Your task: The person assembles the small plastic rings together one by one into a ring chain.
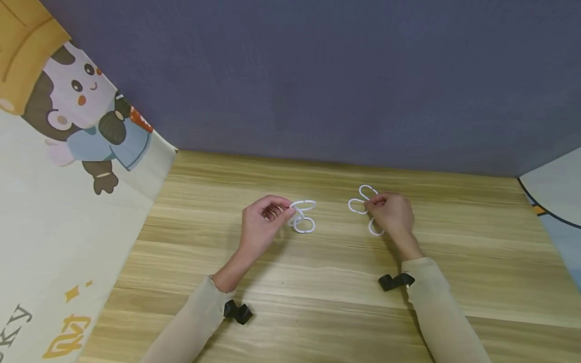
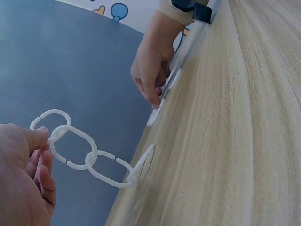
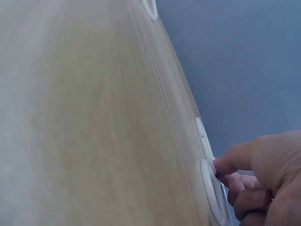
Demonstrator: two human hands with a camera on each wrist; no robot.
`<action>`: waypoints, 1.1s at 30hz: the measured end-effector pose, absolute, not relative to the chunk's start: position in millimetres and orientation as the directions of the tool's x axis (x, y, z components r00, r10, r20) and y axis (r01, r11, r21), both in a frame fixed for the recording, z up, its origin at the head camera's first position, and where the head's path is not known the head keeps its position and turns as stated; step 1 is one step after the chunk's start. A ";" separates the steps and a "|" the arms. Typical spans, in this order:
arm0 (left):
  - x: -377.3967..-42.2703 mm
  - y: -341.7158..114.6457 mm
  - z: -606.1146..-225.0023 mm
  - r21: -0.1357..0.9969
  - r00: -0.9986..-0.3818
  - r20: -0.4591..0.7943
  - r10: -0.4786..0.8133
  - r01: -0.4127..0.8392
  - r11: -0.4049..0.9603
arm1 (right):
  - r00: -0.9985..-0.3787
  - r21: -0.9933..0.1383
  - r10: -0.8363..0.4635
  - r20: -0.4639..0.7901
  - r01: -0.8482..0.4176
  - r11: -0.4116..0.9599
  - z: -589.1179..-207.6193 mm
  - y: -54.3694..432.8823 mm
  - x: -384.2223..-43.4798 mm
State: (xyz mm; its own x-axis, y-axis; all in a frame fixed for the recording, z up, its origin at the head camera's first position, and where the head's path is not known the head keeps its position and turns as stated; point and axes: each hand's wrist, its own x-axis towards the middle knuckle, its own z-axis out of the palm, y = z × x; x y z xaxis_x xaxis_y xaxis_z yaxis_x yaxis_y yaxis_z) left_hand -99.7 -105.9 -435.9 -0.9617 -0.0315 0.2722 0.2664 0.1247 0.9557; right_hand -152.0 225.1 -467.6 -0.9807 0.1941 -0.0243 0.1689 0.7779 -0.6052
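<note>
My left hand [image 1: 262, 222] pinches the end of a short chain of three white plastic links [image 1: 302, 217], lifting it so that its far link touches the wooden table [image 1: 317, 292]. In the left wrist view the chain [image 2: 84, 155] hangs from my thumb and fingers [image 2: 33, 155]. My right hand [image 1: 391, 212] pinches a second set of white links [image 1: 363, 199] lying on the table, with one loop [image 1: 374, 229] showing under the palm. In the right wrist view my fingertips [image 3: 225, 167] press a white link [image 3: 211, 190] against the wood.
A dark blue-grey wall [image 1: 317, 75] stands behind the table. A cartoon-printed cloth [image 1: 68, 176] hangs at the left, another printed panel [image 1: 558, 201] at the right. Black wrist straps [image 1: 237, 311] [image 1: 396, 281] sit on both beige sleeves.
</note>
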 end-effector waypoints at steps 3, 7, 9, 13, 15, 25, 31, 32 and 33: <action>-99.3 -105.0 -435.1 0.956 -0.963 0.270 -0.027 0.264 0.125 | -0.987 -0.609 0.160 0.002 0.126 0.783 -469.5 226.5 -152.7; -97.2 -105.1 -436.0 0.956 -0.963 0.270 -0.019 0.266 0.125 | -0.990 -0.606 0.136 0.037 0.086 0.791 -477.5 228.4 -150.8; -96.0 -104.9 -436.3 0.956 -0.962 0.271 -0.014 0.267 0.120 | -0.989 -0.622 0.139 0.042 0.083 0.779 -478.0 228.4 -147.6; -93.5 -104.3 -436.6 0.958 -0.965 0.263 -0.008 0.260 0.120 | -0.989 -0.703 0.150 0.018 0.094 0.705 -469.2 225.2 -136.0; -92.4 -104.2 -436.5 0.958 -0.966 0.259 -0.005 0.257 0.127 | -0.988 -0.746 0.152 -0.022 0.117 0.655 -465.7 224.9 -132.0; -93.0 -105.2 -436.3 0.952 -0.960 0.281 -0.012 0.277 0.131 | -0.973 -0.946 0.084 -0.216 0.229 0.227 -429.9 212.7 -124.7; -95.2 -104.2 -435.7 0.952 -0.957 0.288 -0.017 0.284 0.117 | -0.977 -0.976 0.001 -0.214 0.214 0.046 -409.2 205.4 -115.9; -95.4 -104.0 -435.5 0.952 -0.958 0.287 -0.019 0.282 0.118 | -0.976 -0.977 -0.017 -0.215 0.215 0.005 -407.1 203.9 -114.3; -95.5 -103.9 -435.2 0.953 -0.958 0.284 -0.020 0.280 0.117 | -0.976 -0.975 -0.036 -0.217 0.218 -0.034 -405.7 202.5 -113.1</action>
State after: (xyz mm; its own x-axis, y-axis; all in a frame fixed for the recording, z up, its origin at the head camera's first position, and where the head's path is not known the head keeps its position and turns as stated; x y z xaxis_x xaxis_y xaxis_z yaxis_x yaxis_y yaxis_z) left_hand -95.5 -103.9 -435.2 -0.9585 -0.0200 0.2844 0.2802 0.1174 0.9527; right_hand -113.1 202.5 -405.7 -0.9756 -0.0365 -0.2166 0.2178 -0.0341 -0.9754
